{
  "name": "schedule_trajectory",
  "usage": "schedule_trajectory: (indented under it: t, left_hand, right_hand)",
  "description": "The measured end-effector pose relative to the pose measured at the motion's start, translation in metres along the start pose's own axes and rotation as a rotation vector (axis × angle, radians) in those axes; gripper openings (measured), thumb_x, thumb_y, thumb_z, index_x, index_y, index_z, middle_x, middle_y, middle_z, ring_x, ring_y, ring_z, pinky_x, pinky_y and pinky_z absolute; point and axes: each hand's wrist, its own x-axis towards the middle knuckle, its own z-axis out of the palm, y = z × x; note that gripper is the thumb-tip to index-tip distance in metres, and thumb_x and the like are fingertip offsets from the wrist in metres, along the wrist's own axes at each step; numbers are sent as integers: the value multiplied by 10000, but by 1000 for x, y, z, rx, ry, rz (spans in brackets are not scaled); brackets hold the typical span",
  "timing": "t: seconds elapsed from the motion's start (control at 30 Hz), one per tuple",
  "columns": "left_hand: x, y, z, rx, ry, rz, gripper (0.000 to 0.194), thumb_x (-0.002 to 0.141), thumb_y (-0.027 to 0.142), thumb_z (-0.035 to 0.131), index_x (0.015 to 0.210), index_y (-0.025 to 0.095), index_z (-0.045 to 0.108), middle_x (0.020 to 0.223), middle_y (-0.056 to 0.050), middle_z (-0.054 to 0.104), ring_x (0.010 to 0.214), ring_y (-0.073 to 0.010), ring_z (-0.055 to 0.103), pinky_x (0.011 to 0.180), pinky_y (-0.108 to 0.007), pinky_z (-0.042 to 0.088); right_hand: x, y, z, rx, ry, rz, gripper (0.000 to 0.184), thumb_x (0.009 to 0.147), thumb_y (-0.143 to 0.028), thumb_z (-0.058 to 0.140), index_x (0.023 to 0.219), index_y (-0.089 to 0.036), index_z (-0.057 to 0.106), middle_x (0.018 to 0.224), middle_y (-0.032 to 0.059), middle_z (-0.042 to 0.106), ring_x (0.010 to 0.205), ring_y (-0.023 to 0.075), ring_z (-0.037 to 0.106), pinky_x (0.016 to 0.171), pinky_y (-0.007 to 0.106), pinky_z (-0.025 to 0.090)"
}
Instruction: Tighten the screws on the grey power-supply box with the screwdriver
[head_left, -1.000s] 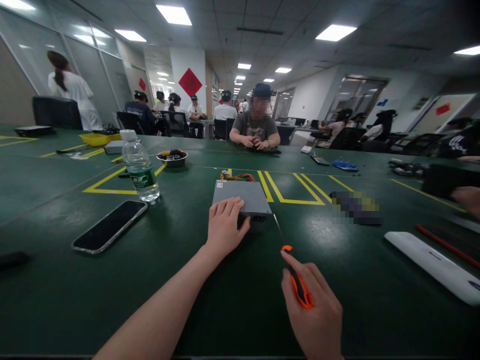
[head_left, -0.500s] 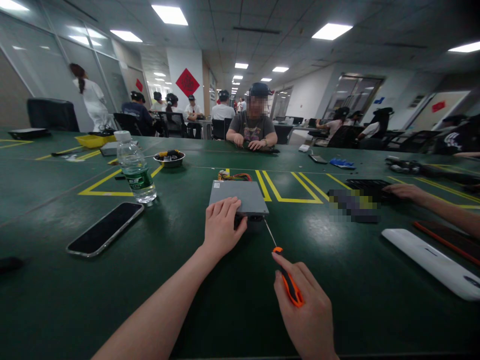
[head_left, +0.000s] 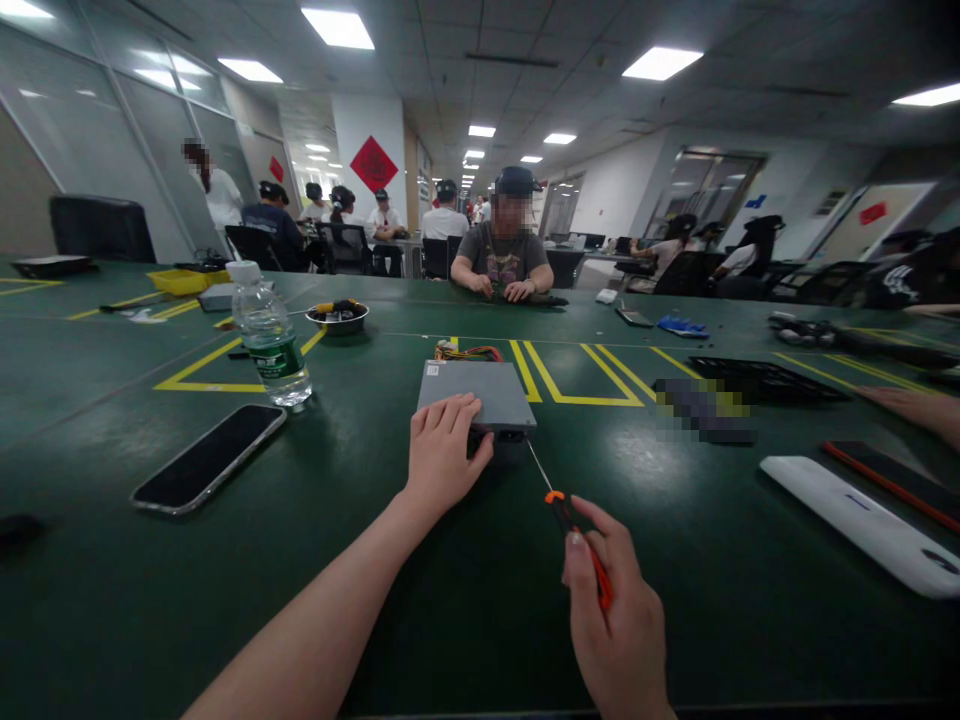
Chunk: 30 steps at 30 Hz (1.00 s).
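Observation:
A flat grey metal box (head_left: pixel 487 392) with coloured wires at its far end lies on the green table (head_left: pixel 480 560) in front of me. My left hand (head_left: pixel 442 462) rests on the box's near left corner, fingers curled over the edge and gripping it. My right hand (head_left: pixel 619 625) is closed around the orange and black handle of a screwdriver (head_left: pixel 566 520). The screwdriver's thin shaft points up and left, with its tip at the box's near right edge.
A phone (head_left: pixel 208 456) and a water bottle (head_left: pixel 268 335) lie to my left, with a metal bowl (head_left: pixel 337 317) and yellow tray (head_left: pixel 178 281) beyond. A white oblong object (head_left: pixel 862 523) and a dark keyboard (head_left: pixel 765 380) sit right. A seated person (head_left: pixel 506 255) works opposite; another person's hand (head_left: pixel 919 410) reaches in at right.
The screwdriver tip has moved left to the box's near right edge. The hand at the right has drawn back toward the table's edge. The standing person at far left has walked right.

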Motion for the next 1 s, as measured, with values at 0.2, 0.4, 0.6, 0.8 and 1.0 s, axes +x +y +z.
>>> schedule_trajectory:
  t: [0.2,0.4,0.6,0.8,1.0]
  left_hand:
    - [0,0,-1,-5,-5,-3,317,814,322,507,1116,224,520,1215,-46,573,1131,-231,474,926,-410,324]
    - [-1,0,-2,-18,-10,2,332,803,313,507,1123,225,512,1218,-49,571,1139,-232,469,938,-412,318]
    - [0,-1,-2,-16,-9,8,344,796,316,513,1125,216,512,1225,-54,565,1133,-234,471,938,-411,322]
    - [-1,0,-1,-29,0,-1,340,799,315,509,1125,221,512,1217,-51,569,1137,-231,466,940,-411,316]
    - [-1,0,0,-31,2,-3,338,787,298,522,1117,226,516,1211,-49,575,1125,-233,476,937,-414,318]
  right_hand:
    - [0,-4,-4,-173,73,-176,219,881,-340,421,950,-185,560,803,34,639,674,129,626,599,229,495]
    - [9,-10,-10,-268,77,-324,214,875,-284,422,976,-189,585,763,27,595,677,127,604,628,249,497]
    - [14,-2,-13,-219,23,-80,314,887,-448,372,938,-197,554,639,-13,617,507,118,604,460,210,453]
    - [15,-2,-19,-359,-13,-182,373,911,-439,305,823,-194,571,586,-8,607,447,113,581,417,206,403]
    - [7,-9,-4,-496,89,-343,311,920,-347,312,906,-164,563,721,50,622,607,144,611,548,243,466]
